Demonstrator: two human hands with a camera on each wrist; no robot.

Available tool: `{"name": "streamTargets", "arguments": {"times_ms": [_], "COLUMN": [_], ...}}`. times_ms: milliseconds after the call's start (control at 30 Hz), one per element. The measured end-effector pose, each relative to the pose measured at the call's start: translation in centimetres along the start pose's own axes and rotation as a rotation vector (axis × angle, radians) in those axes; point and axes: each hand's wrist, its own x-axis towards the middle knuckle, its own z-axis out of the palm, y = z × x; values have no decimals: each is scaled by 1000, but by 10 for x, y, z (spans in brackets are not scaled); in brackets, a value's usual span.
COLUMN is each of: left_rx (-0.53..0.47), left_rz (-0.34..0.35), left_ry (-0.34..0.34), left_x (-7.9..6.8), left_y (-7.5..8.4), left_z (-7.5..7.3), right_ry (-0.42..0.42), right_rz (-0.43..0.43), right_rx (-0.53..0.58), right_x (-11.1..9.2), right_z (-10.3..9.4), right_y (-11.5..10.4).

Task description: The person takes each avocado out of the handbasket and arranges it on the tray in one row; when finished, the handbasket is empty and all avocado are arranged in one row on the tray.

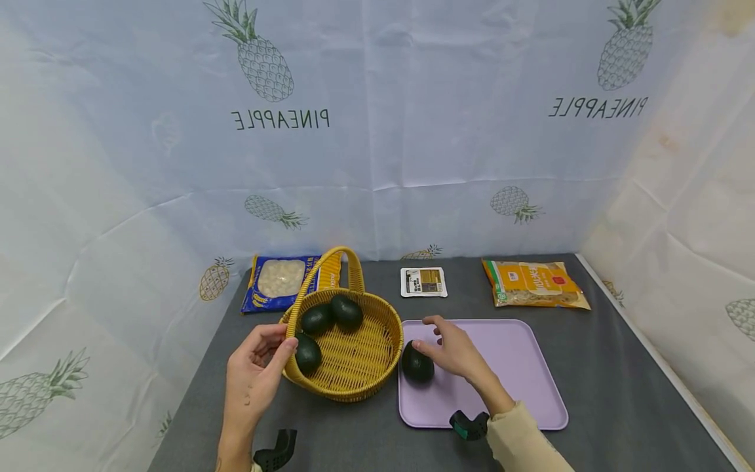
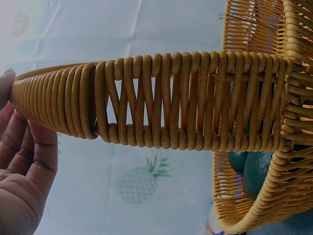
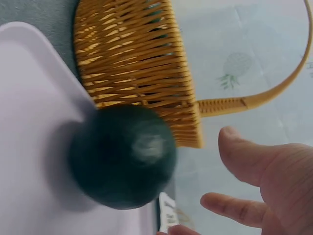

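One left hand (image 1: pixel 252 375) pinches the handle (image 2: pixel 168 100) of a basket (image 1: pixel 354 392), right hand (image 1: pixel 453 349) has thumb and fingers apart, avocado (image 1: pixel 418 364) just below the thumb, ungripped, at the left end of a tray (image 1: pixel 501 370), three more avocados (image 1: pixel 347 313) inside the basket

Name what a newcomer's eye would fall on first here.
Probably the yellow wicker basket left of centre, three dark avocados inside, its handle pinched by the left hand. Next, the lilac tray to its right, with another avocado at the left edge and the right hand open beside it. Behind, the pale backdrop carries mirrored PINEAPPLE lettering.
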Motion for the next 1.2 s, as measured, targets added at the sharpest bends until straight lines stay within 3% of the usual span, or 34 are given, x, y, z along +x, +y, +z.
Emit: {"name": "streamTargets", "arguments": {"times_ms": [233, 533, 967, 1200], "left_rx": [9, 9, 3, -19], "left_rz": [-13, -15, -9, -1], "left_ry": [12, 13, 11, -11], "left_x": [0, -1, 0, 0], "left_y": [1, 1, 1, -1], "left_z": [-1, -2, -2, 0], "right_ry": [70, 88, -71, -190], "right_rz": [-119, -213, -304, -277], "right_rx": [-90, -118, -25, -21], "right_x": [9, 22, 53, 71], "right_z": [-8, -5, 3, 3], "right_y": [-19, -47, -78, -85]}}
